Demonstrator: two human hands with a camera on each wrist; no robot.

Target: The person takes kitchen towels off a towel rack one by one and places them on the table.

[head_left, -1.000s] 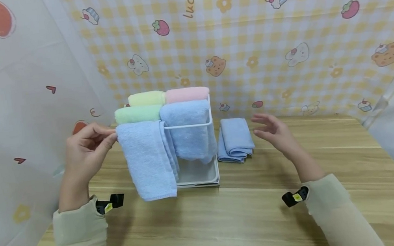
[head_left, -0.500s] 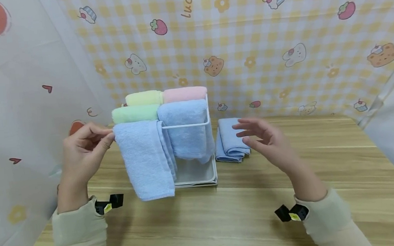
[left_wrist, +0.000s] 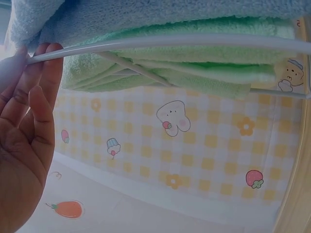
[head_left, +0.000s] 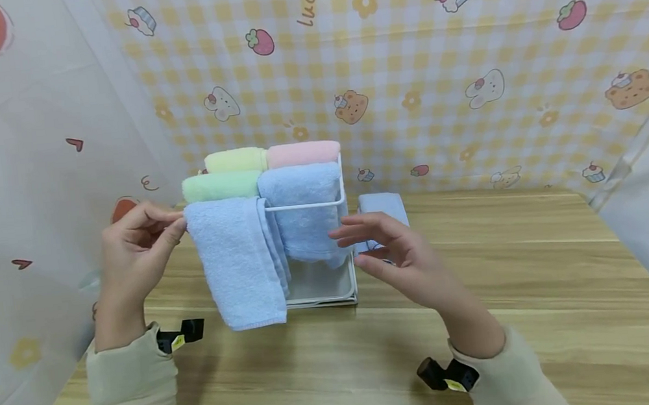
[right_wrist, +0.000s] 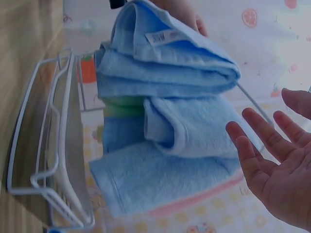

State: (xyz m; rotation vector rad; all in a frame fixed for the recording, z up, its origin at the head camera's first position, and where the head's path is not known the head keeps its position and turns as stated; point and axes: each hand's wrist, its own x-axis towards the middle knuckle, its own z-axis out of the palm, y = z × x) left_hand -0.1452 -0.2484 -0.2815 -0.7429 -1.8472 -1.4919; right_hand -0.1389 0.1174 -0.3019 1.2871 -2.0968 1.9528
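A light blue towel (head_left: 240,269) hangs over the front bar of a white wire rack (head_left: 308,206), at its left half. My left hand (head_left: 139,266) pinches the towel's upper left corner at the bar; in the left wrist view, thumb and fingers meet around the bar's end (left_wrist: 146,42) and the cloth. My right hand (head_left: 403,263) hovers by the rack's right side, fingers spread and slightly bent, holding nothing. Behind hang a second blue towel (head_left: 302,182), a green towel (head_left: 222,186), a yellow towel (head_left: 236,160) and a pink towel (head_left: 303,153).
A folded blue cloth (head_left: 385,206) lies on the wooden table (head_left: 481,246) right of the rack, partly hidden by my right hand. The rack's pale base tray (head_left: 321,284) sits under the towels. A patterned curtain (head_left: 404,58) stands close behind.
My right hand has moved left and nearer, from beyond the folded cloth to the rack's right side. The left hand keeps its pinch and the hanging towels stay put.
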